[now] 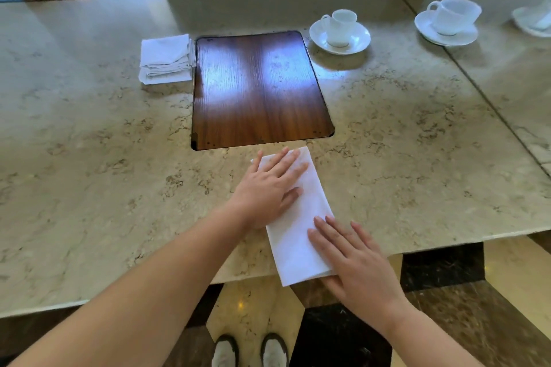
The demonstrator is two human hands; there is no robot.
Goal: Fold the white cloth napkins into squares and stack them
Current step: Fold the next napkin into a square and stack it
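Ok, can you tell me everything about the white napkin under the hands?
The napkin is plain white cloth, folded into a long rectangle, not yet a square. It lies flat on the marble table, angled, its near end reaching past the table's edge. The left hand presses flat on its far half, and the right hand rests flat on its near right corner. Its layered edges show at the near end. It looks smooth and clean.

White napkin [298,217] under both hands; white napkin stack [165,59] far left; beige veined marble table [89,158]; glossy brown wood-grain inset [256,89] ahead.
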